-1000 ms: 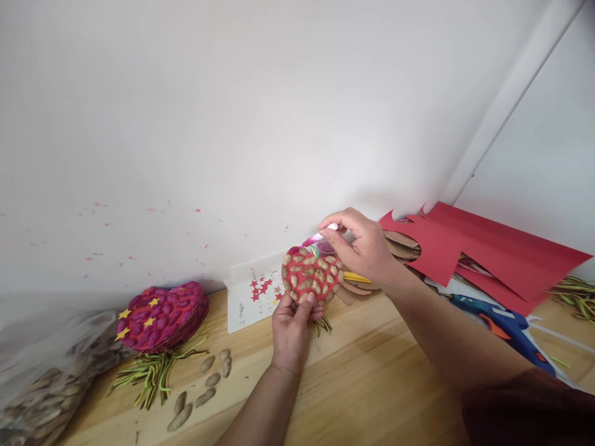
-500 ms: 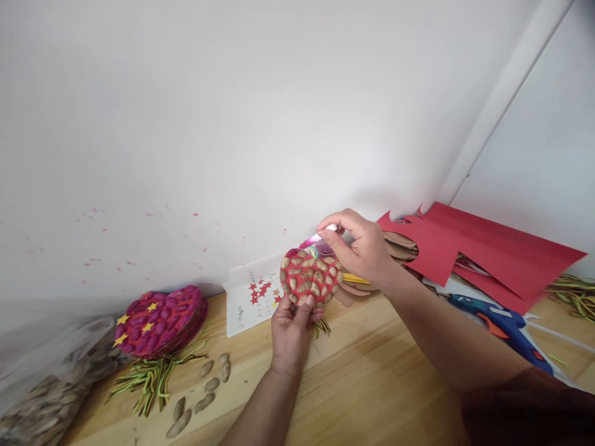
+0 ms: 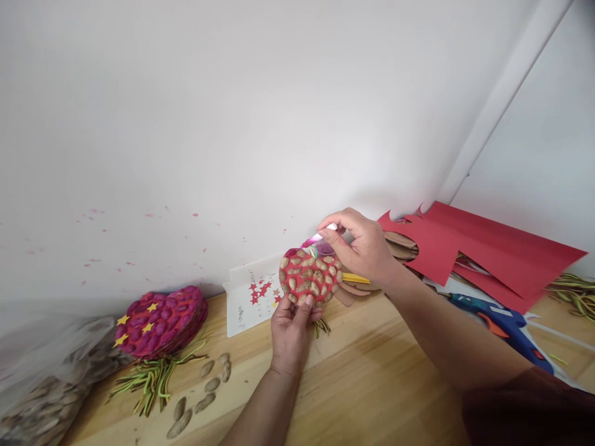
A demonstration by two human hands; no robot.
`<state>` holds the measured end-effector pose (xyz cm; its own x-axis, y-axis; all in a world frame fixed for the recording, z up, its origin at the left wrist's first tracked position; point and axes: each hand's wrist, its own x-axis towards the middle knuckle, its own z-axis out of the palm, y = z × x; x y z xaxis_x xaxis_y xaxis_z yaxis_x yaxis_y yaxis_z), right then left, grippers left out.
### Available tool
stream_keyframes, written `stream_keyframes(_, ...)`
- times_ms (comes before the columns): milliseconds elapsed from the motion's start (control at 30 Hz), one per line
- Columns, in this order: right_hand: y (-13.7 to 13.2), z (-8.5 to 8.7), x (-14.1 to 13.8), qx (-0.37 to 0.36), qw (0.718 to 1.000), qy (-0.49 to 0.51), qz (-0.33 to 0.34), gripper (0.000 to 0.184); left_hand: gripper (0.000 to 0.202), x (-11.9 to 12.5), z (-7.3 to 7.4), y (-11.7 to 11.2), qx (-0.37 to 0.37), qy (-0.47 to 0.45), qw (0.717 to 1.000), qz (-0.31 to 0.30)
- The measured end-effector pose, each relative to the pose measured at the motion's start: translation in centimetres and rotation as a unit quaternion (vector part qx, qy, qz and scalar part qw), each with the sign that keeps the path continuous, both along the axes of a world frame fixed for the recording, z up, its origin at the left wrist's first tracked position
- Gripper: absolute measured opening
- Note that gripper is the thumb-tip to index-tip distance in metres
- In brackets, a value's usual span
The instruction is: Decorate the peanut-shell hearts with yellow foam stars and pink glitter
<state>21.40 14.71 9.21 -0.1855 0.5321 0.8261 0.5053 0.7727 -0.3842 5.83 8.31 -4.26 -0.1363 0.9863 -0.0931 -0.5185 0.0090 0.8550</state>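
My left hand [image 3: 291, 331] grips the lower edge of a red disc covered with peanuts [image 3: 307, 279], thumb on the front. The disc is held up above the table; its upper left edge carries magenta paint, and most other shells are bare tan. Yarn strands [image 3: 320, 328] hang below it. My right hand [image 3: 356, 238] pinches a thin white paintbrush [image 3: 320, 235], its magenta end pointing down at the disc's top edge. Whether the tip touches a shell is hard to see. Behind the disc is a clear container with purple in it [image 3: 326, 247], partly hidden.
A stack of magenta peanut pieces [image 3: 167, 316] with yellow stars and yarn lies left, near loose peanuts [image 3: 204, 402] and a plastic bag of peanuts [image 3: 41, 396]. A white sheet with red stars [image 3: 237, 316], cut red paper [image 3: 488, 248] and a blue glue gun [image 3: 506, 325] lie around.
Almost nothing differs. Both hands stay in place, with the disc and paintbrush shifted very slightly at most.
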Motion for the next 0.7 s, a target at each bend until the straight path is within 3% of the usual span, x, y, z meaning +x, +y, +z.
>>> stream_keyframes(567,0.44,-0.03,0.35,-0.081,0.994,0.060,0.046,0.013,0.045,-0.09,-0.12,-0.01,0.009,-0.011,1.000,-0.001)
stream_keyframes(700,0.60,-0.12,0.47,-0.077,0.995,0.064,0.027,0.013,0.046,-0.12,-0.02,-0.01,0.009,-0.008,1.000,-0.004)
